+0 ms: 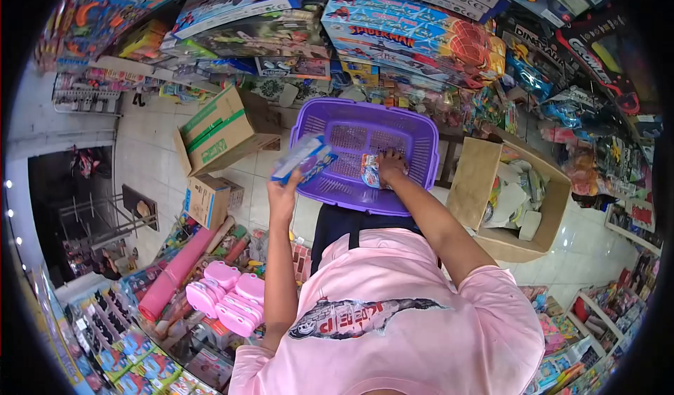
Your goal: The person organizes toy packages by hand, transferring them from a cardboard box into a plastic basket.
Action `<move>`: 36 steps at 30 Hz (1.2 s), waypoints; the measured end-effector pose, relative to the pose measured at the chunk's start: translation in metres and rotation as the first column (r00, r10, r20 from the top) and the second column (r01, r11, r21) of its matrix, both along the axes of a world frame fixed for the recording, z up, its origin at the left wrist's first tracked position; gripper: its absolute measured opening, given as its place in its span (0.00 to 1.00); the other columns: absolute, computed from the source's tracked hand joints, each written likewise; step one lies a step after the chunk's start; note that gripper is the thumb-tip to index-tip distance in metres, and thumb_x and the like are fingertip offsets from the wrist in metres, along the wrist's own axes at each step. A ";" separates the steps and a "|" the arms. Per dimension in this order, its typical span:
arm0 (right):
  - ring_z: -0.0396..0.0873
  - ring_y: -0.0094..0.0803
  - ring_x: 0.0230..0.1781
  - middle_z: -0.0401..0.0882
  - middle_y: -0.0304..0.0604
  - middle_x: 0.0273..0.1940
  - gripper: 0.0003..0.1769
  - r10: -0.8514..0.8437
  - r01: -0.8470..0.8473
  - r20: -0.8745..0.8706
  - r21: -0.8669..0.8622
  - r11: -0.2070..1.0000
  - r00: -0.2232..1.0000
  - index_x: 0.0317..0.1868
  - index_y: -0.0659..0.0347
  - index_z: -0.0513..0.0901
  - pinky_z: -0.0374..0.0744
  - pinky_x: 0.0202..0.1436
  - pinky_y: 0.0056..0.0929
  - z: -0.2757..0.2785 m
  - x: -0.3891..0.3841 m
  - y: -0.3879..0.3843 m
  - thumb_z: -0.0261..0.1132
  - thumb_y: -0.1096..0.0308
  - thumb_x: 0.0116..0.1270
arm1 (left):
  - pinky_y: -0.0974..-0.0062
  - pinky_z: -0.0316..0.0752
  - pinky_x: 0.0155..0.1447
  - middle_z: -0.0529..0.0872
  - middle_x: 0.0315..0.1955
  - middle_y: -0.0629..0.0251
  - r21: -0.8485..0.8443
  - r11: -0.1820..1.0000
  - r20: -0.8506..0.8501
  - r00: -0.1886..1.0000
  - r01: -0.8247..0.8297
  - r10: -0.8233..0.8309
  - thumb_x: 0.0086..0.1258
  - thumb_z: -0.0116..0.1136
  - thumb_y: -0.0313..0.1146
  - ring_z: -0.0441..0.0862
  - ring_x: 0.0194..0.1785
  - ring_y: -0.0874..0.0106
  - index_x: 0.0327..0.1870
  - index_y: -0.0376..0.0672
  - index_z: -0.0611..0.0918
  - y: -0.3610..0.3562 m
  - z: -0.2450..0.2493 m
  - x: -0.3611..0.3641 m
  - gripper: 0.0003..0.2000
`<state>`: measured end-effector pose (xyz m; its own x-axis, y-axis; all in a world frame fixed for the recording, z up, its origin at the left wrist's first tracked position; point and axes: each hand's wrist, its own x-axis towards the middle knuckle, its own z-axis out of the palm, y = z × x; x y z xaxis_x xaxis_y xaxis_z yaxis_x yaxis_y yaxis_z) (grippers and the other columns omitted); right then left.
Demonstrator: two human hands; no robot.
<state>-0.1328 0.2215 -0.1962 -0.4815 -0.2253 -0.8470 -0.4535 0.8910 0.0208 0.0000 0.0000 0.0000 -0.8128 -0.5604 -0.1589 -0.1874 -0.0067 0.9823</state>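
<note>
In my raised left hand (pixel 282 193) is a blue-and-clear toy package (pixel 304 161), smeared by motion, over the left rim of a purple plastic basket (pixel 430 125). My right hand (pixel 393 166) reaches down inside that basket, fingers curled near its slatted floor. A small orange, white and blue packet (pixel 370 171) lies against the thumb side of this hand and seems gripped by it. Part of the packet is hidden under the hand.
A brown carton with green tape (pixel 219 132) and a smaller box (pixel 208 202) stand left. At right is an open carton (pixel 477 184) holding pale items. Boxed toys (pixel 414 34) fill the shelf ahead; pink cases (pixel 228 297) and a pink roll (pixel 175 272) lie lower left.
</note>
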 end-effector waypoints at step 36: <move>0.60 0.48 0.73 0.62 0.52 0.71 0.32 -0.445 0.253 -0.348 -0.477 0.842 0.825 0.69 0.51 0.70 0.62 0.73 0.49 0.012 -0.001 -0.054 0.65 0.70 0.63 | 0.54 0.71 0.67 0.46 0.79 0.66 -0.082 -0.075 0.940 0.052 0.994 -0.336 0.63 0.64 0.36 0.68 0.72 0.55 0.78 0.44 0.51 0.014 -0.185 -0.112 0.44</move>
<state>-0.1341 0.1670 -0.1840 -0.8820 -0.2339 -0.4090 -0.1379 0.9582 -0.2505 -0.1119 0.0143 -0.1847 -0.6149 0.1665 -0.7708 0.0802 0.9856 0.1490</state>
